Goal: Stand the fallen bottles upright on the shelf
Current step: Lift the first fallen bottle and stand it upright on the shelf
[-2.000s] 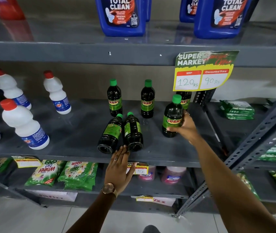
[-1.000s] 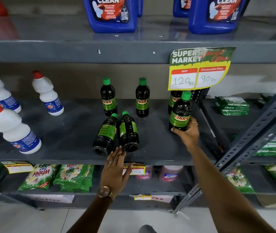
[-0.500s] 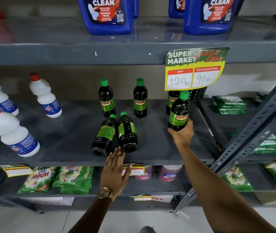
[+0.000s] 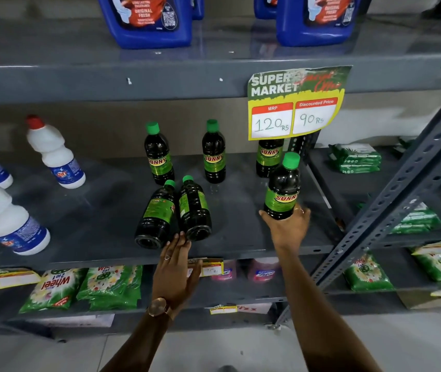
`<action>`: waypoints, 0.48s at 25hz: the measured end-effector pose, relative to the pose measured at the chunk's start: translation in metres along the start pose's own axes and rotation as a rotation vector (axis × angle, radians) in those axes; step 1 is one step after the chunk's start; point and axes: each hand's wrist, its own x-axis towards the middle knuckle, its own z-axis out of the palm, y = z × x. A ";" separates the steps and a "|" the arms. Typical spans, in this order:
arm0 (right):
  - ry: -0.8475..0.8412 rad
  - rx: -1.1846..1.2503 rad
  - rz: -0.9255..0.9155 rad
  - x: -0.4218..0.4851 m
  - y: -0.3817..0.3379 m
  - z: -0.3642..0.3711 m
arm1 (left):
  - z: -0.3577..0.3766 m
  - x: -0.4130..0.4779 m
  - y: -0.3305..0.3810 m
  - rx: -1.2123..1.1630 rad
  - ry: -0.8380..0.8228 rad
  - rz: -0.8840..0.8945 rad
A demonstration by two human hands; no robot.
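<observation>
Two dark bottles with green caps lie side by side on the grey shelf (image 4: 101, 210), bases toward me: the left one (image 4: 157, 213) and the right one (image 4: 194, 208). My left hand (image 4: 177, 269) is open, its fingertips touching their bases at the shelf's front edge. My right hand (image 4: 288, 226) grips the base of another dark bottle (image 4: 282, 189), held upright at the right end of the shelf. Three more dark bottles stand upright behind: one (image 4: 159, 154), one (image 4: 214, 151), and one (image 4: 269, 157) partly hidden by a price sign.
The yellow and green price sign (image 4: 294, 103) hangs from the shelf above. White bottles with red caps (image 4: 55, 154) stand at the left. Blue jugs (image 4: 147, 20) sit on the top shelf. A slanted metal brace (image 4: 402, 191) crosses at right. Green packets (image 4: 109, 285) lie below.
My right hand has carried its upright bottle a little back and to the right along the shelf. My left hand has stayed at the bases of the two lying bottles.
</observation>
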 end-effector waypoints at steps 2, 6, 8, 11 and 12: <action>0.020 0.000 0.007 -0.020 0.006 -0.015 | 0.002 0.001 0.000 -0.014 0.005 0.000; 0.020 -0.034 0.014 -0.048 0.014 -0.039 | 0.004 0.000 0.001 -0.029 0.037 -0.023; 0.011 -0.022 0.004 -0.052 0.015 -0.044 | 0.004 0.000 0.001 -0.022 0.036 -0.023; -0.014 -0.005 0.018 -0.051 0.016 -0.046 | 0.003 -0.001 0.003 -0.024 0.015 -0.030; -0.026 0.000 0.027 -0.052 0.015 -0.047 | 0.003 -0.001 0.003 -0.027 0.003 -0.032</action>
